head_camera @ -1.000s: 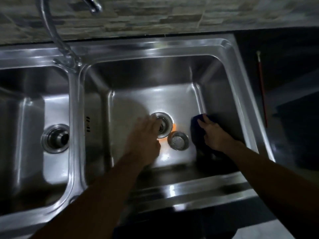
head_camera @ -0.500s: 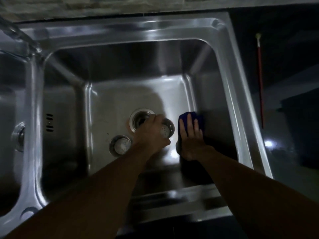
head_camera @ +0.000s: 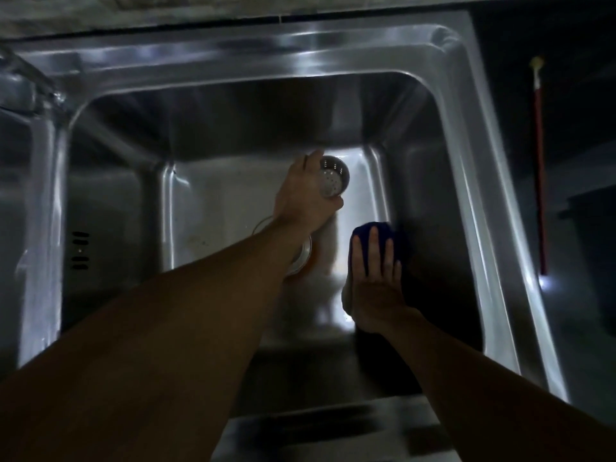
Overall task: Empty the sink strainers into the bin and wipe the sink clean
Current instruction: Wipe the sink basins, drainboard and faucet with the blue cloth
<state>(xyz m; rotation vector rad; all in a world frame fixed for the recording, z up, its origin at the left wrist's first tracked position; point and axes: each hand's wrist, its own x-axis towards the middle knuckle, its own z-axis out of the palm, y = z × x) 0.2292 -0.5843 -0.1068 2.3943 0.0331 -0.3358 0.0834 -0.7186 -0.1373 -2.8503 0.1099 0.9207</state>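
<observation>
At centre frame, the left hand (head_camera: 301, 198) is clamped on a perforated steel strainer (head_camera: 333, 181), lifted clear of the sink (head_camera: 393, 105) floor; its contents cannot be read. Below it the forearm mostly hides the drain opening (head_camera: 305, 258). Right of centre, the right hand (head_camera: 375, 281) lies flat, fingers apart, pressing a blue cloth (head_camera: 398, 235) against the basin floor. Step judged: strainer removal. Next comes carrying it level to the bin, which is not identifiable here.

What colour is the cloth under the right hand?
Dark blue. The cloth lies under the flat right hand on the sink floor, seen in the head view.
</observation>
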